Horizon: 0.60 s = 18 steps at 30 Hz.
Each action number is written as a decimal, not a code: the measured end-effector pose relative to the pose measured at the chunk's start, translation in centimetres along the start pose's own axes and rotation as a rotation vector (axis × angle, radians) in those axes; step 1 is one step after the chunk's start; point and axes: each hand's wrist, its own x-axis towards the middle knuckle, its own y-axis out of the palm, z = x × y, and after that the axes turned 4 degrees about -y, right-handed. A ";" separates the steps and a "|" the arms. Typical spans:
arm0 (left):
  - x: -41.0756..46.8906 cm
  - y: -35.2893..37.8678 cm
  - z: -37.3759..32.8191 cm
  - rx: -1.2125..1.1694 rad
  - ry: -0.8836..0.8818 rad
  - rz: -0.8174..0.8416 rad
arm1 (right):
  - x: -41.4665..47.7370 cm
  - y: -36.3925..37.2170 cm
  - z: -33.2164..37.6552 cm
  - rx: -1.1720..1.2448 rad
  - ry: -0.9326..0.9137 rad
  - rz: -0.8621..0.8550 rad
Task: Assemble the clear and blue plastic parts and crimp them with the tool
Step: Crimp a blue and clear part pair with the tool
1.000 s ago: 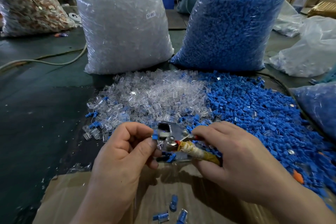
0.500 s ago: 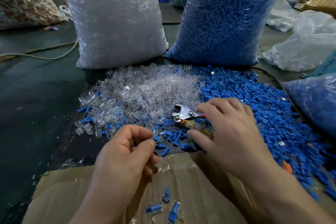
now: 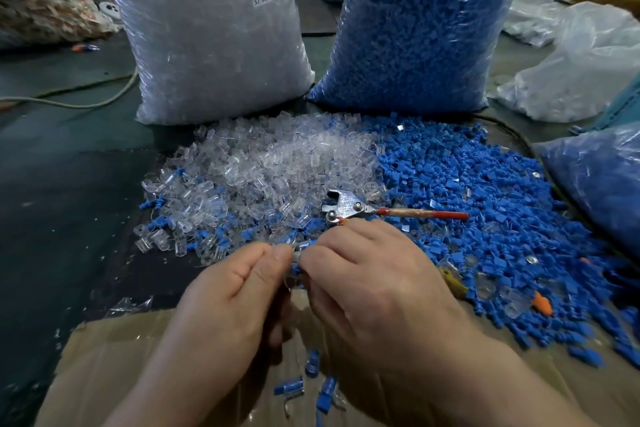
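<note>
My left hand and my right hand meet in front of me. Both pinch a small clear and blue plastic part between their fingertips; most of it is hidden by the fingers. The crimp tool, metal-headed with a red handle, lies free on the parts just beyond my right hand. A heap of clear parts spreads behind my hands, with a heap of blue parts to its right. Three finished blue pieces lie on the cardboard under my wrists.
A big bag of clear parts and a big bag of blue parts stand behind the heaps. Another blue-filled bag lies at the right edge. A cable runs across the dark table at the left.
My right hand has let go of the crimp tool, which now lies on the heap. That hand has come back to my left hand, and both now pinch one part.
</note>
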 end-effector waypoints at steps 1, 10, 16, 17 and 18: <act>0.1 -0.2 0.1 -0.006 -0.022 0.045 | 0.0 0.0 0.1 0.001 -0.011 -0.015; -0.4 -1.1 0.2 0.119 0.298 0.182 | 0.0 -1.3 0.9 1.113 0.754 0.300; 0.4 -3.1 0.6 0.598 0.286 0.167 | -0.9 -0.8 0.3 0.098 0.385 0.390; 0.5 -3.1 0.7 0.659 0.283 0.196 | -1.0 -0.6 0.7 0.052 0.356 0.390; 0.5 -3.0 0.8 0.709 0.289 0.233 | -1.1 -0.4 0.9 0.038 0.345 0.395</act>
